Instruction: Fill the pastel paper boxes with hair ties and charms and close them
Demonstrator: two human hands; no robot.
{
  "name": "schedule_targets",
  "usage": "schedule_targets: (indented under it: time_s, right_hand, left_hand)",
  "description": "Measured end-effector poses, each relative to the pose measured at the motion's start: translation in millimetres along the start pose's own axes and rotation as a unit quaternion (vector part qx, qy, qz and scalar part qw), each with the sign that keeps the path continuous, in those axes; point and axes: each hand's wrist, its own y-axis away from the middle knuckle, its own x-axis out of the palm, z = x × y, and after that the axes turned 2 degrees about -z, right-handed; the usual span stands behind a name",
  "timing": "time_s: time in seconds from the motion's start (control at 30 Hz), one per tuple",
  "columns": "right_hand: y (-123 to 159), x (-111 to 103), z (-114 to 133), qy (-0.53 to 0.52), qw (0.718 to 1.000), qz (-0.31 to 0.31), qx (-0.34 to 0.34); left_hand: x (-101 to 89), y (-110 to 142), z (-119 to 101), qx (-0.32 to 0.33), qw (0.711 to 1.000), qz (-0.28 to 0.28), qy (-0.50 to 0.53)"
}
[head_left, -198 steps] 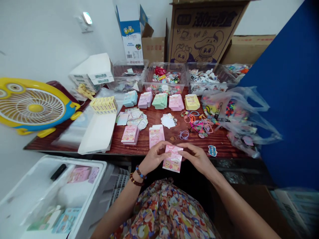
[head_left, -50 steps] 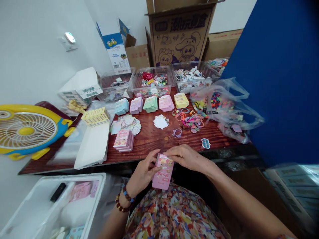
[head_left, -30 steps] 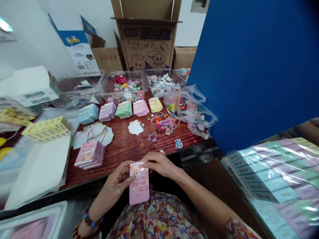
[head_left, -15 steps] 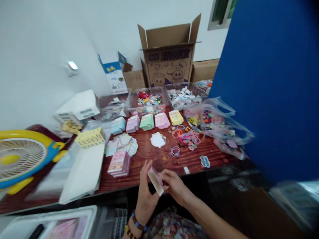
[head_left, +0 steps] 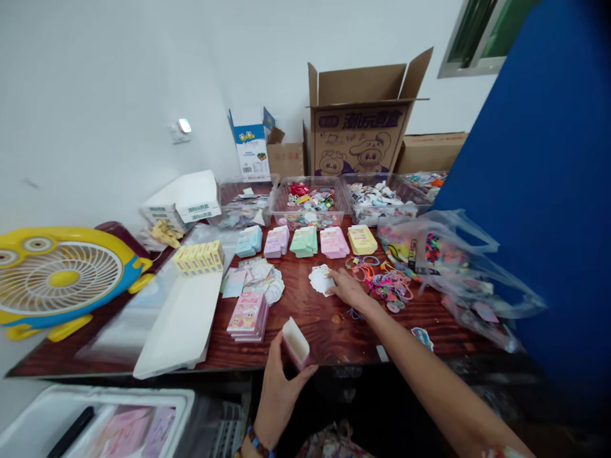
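Observation:
My left hand [head_left: 281, 391] is closed around a small pink box [head_left: 296, 346], whose open end faces up towards me and shows a pale inside. My right hand [head_left: 347, 289] reaches over the table, its fingertips pinched at the edge of a small pile of white die-cut stickers [head_left: 321, 280]. Left of that pile, a stack of pink boxes [head_left: 248, 315] lies near a heap of pale cards [head_left: 260, 280]. Beyond the stickers stands a row of flat carton stacks, among them a green one [head_left: 304, 242] and a yellow one [head_left: 362, 240]. Colourful hair ties [head_left: 389, 286] lie beside my right wrist.
Clear plastic bins [head_left: 310, 219] of small items line the back, before a large open cardboard box [head_left: 360, 140]. A yellow fan [head_left: 62, 280] and a white tray [head_left: 184, 324] occupy the left. Plastic bags [head_left: 453, 254] lie at right, near a blue panel [head_left: 539, 191].
My right hand has left the pink box and moved forward to the white stickers. The left hand still holds the box, now turned with its opening more upward. The view has shifted left.

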Motion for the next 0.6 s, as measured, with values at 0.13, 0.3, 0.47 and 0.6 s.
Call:
schedule_targets:
  time_s: [0.13,0.3,0.47,0.6]
  right_hand:
    - [0.1,9.1,-9.1,0.008,1.0,-0.008,-0.007]
    - [-6.2,11.3,-15.4,-0.019,0.999,-0.028,-0.013]
    - [-5.7,16.1,-22.2,-0.074,0.997,-0.025,0.008]
    - [2.9,8.9,-23.1,-0.091,0.995,-0.012,0.028]
  left_hand:
    - [-1.2,-0.7,1.1,-0.001,1.0,-0.005,-0.015]
    - [-2.6,0.1,-0.2,0.001,1.0,0.011,0.014]
    - [-2.8,2.0,2.9,0.002,1.0,0.006,0.017]
    - [-6.0,2.0,4.0,-0.004,1.0,-0.01,0.026]
